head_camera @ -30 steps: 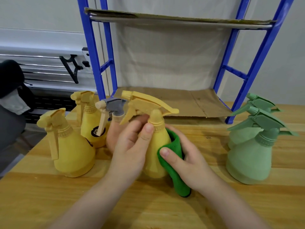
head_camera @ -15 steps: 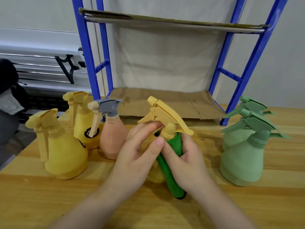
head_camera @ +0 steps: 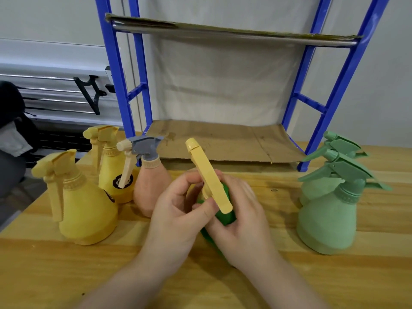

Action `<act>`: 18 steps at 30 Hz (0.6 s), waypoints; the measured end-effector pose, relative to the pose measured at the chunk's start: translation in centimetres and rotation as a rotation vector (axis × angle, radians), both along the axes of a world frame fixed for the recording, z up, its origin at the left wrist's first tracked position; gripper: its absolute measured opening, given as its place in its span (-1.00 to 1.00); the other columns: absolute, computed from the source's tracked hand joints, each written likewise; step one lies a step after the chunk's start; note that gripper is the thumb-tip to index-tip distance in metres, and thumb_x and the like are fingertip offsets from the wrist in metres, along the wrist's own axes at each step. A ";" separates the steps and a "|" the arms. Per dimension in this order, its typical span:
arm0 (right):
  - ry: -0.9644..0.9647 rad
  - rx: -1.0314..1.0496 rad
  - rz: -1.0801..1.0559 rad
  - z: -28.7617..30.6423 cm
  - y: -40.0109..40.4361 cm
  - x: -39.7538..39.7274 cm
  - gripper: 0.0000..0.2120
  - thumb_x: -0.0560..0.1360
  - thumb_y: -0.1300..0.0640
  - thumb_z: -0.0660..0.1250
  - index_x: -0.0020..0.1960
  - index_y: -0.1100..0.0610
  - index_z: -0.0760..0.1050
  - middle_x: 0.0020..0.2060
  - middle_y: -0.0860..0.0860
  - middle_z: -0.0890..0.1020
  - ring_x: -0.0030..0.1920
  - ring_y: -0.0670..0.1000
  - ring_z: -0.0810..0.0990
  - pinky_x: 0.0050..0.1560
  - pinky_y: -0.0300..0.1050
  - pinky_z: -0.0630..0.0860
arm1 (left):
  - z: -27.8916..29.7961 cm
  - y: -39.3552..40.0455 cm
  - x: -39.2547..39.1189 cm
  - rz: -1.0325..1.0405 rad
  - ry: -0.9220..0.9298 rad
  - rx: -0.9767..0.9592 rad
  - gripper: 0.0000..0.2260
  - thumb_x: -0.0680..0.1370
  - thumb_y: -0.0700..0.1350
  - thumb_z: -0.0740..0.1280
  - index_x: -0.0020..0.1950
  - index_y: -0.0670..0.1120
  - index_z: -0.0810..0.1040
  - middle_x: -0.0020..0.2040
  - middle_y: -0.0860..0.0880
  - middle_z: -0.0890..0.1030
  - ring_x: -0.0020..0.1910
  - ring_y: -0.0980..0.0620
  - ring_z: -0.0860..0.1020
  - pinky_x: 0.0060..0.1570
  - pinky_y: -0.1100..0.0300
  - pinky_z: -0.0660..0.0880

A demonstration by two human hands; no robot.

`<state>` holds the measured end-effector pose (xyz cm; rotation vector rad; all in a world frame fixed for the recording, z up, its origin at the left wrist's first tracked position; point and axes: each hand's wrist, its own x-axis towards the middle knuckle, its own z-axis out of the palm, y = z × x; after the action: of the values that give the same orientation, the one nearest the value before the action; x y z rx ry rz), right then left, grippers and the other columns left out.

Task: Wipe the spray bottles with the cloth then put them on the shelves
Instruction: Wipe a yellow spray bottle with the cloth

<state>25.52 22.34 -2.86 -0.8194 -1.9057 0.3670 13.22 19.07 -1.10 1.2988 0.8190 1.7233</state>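
The left hand [head_camera: 178, 217] gripped the yellow bottle [head_camera: 209, 179]; the right hand [head_camera: 243, 221] pressed the cloth [head_camera: 225, 217] against it. Best turned steadily, wiping all round.

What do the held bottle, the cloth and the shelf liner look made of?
Held bottle: matte yellow plastic, by its moulded trigger head. Cloth: soft green fabric, likely microfibre; it bunches under the right hand. Shelf liner: brown cardboard, creased and stained.
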 end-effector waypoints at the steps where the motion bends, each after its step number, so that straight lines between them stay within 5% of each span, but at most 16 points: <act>1: -0.005 -0.009 0.018 0.1 0.1 0.1 -0.54 0.48 -0.10 0.36 0.34 -0.01 0.42 0.16 -0.26 0.53 0.22 -0.17 0.49 0.19 -0.17 0.46 | 0.1 0.0 -0.1 -0.008 -0.022 0.004 -0.76 0.34 -0.13 0.44 0.00 0.02 0.68 0.02 0.04 0.69 0.07 0.13 0.62 0.03 0.30 0.52; 5: -0.035 -0.114 0.082 0.2 0.7 0.6 -0.49 0.43 -0.15 0.40 0.32 -0.01 0.44 0.19 -0.23 0.55 0.23 -0.14 0.51 0.21 -0.12 0.46 | 0.5 0.1 0.1 -0.026 -0.162 -0.016 -0.77 0.39 -0.28 0.39 0.04 -0.15 0.59 -0.04 0.05 0.69 0.00 0.16 0.62 -0.05 0.32 0.54; 12: -0.050 -0.245 0.183 -0.9 1.6 1.6 -0.27 0.38 -0.33 0.38 0.45 -0.07 0.30 0.32 -0.13 0.49 0.34 -0.08 0.47 0.30 0.00 0.44 | 1.3 0.5 -1.2 0.038 -0.203 -0.047 -0.76 0.41 -0.17 0.37 0.07 -0.12 0.59 0.05 0.03 0.67 0.07 0.09 0.57 0.10 0.14 0.50; 18: 0.099 -0.400 0.262 -1.0 1.5 1.8 -0.30 0.36 -0.47 0.29 0.40 -0.20 0.31 0.16 -0.15 0.60 0.17 -0.05 0.59 0.15 -0.01 0.55 | 1.9 0.5 -2.0 0.027 -0.308 -0.051 -0.64 0.35 -0.04 0.45 0.11 -0.11 0.58 0.07 0.02 0.66 0.00 0.11 0.58 0.10 0.04 0.51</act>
<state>27.33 23.86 -3.87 -0.7891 -1.8754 0.9555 11.21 19.59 0.83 0.9603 0.6980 1.8523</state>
